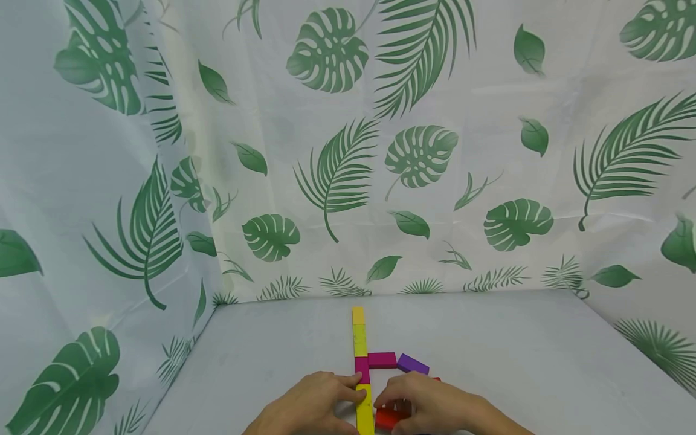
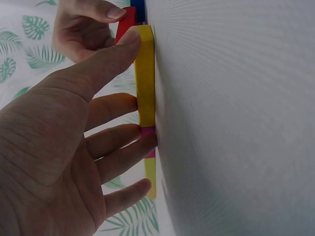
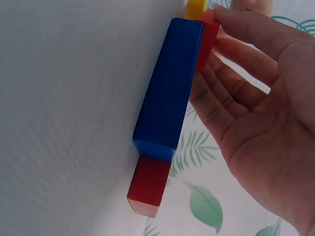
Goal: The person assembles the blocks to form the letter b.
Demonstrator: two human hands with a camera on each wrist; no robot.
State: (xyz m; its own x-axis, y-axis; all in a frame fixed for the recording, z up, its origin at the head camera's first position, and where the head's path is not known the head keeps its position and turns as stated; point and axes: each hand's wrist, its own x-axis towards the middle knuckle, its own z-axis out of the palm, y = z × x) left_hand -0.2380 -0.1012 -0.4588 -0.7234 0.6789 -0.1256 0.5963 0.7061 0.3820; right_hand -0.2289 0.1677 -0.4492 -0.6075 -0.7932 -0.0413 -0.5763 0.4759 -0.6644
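Note:
My left hand [image 1: 312, 402] lies along the left side of a yellow block [image 1: 365, 414]. In the left wrist view its thumb touches the near end of this block, and its fairly straight fingers reach along the row's side. My right hand [image 1: 429, 402] pinches a red block [image 1: 388, 418] between thumb and fingers, just right of the yellow one. A long blue block [image 3: 170, 88] stands beside the held red block in the right wrist view, with another red block [image 3: 150, 182] past its far end.
Beyond the yellow block the row continues with a magenta block [image 1: 362, 370], a yellow-green block [image 1: 360, 340] and a light orange block [image 1: 358, 315]. A second magenta block [image 1: 382, 360] branches right, followed by a slanted purple block [image 1: 413, 364]. Leaf-patterned sheets [image 1: 348, 254] wall the white table [image 1: 516, 344].

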